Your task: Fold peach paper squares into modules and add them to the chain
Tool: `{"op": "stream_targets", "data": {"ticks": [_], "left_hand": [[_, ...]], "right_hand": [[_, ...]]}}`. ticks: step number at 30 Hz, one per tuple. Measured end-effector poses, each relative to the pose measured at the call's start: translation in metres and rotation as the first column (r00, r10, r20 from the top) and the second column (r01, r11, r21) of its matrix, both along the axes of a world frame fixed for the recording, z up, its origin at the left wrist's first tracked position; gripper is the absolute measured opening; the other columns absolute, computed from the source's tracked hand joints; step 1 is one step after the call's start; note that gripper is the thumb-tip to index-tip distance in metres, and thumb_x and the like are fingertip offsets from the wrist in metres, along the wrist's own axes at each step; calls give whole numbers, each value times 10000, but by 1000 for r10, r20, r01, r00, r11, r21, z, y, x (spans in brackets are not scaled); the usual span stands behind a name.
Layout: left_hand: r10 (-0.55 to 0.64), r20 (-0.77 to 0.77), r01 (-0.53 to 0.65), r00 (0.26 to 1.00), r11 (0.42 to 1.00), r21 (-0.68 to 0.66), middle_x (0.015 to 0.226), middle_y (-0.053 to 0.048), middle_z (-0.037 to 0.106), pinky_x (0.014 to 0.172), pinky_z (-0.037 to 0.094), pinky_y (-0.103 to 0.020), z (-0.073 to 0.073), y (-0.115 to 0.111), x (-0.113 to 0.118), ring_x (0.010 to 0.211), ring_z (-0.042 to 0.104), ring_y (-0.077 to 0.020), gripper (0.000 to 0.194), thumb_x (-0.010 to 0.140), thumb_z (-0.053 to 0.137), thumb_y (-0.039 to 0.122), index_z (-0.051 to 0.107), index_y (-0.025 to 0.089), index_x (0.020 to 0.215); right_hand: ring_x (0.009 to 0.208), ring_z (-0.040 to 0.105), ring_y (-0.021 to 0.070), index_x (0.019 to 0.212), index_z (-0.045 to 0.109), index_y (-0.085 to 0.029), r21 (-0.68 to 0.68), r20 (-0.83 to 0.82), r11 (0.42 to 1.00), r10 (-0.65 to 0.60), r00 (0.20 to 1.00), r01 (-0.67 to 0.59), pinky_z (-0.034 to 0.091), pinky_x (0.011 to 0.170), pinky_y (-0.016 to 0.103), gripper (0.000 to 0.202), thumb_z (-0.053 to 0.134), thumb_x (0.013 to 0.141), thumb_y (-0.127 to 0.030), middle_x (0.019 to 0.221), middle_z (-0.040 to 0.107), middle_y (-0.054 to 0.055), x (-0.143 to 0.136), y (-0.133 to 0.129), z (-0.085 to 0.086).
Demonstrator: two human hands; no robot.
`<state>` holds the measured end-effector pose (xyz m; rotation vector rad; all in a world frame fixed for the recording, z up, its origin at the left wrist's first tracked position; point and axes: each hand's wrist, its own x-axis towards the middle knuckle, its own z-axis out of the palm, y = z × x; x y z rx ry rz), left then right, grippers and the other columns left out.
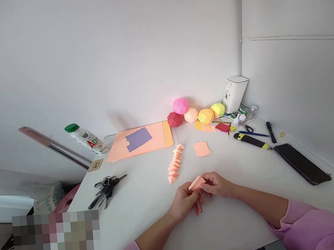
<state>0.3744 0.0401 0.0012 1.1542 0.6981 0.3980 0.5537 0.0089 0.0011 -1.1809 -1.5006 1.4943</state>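
Note:
Between my two hands is a small peach paper piece (197,183) with a fold along it. My left hand (183,202) pinches its left end, thumb on top and the other fingers curled below. The right end is gripped by the fingers of my right hand (216,184). Just beyond my left hand runs a slanting row of folded peach paper pieces (174,165), several of them set one behind another. Farther back, past my right hand, lies a loose stack of flat peach paper squares (202,148).
Faceted paper balls (206,116) sit against the wall. Peach sheets (119,146) with a purple piece (139,138) lie at back left, near a bottle (87,139) and keys (107,189). At right are a utility knife (252,140), glue bottle (234,124) and black phone (301,163).

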Motion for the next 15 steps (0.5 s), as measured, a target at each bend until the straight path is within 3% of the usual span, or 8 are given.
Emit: {"op": "stream_targets", "data": {"ticks": [5,15], "left_hand": [[-3,13,3,1000,1000,5,605,9,582,339,425,-195,1,-1,0,395,561,-102,293,780,554,430,477,148,773],[146,68,-142,987,987,-70,679,2,597,359,433,-209,-3,0,-1,444,564,-105,249,794,530,381,379,188,755]], "right_hand": [[527,491,95,765,519,-149,-26,-46,1000,-8,999,7,392,490,212,206,514,836,-342,627,559,-6,0,-1,-2],[433,481,85,706,460,-166,-91,-163,976,-210,964,197,361,412,205,228,503,825,-356,546,507,-42,5,6,-4]]}}
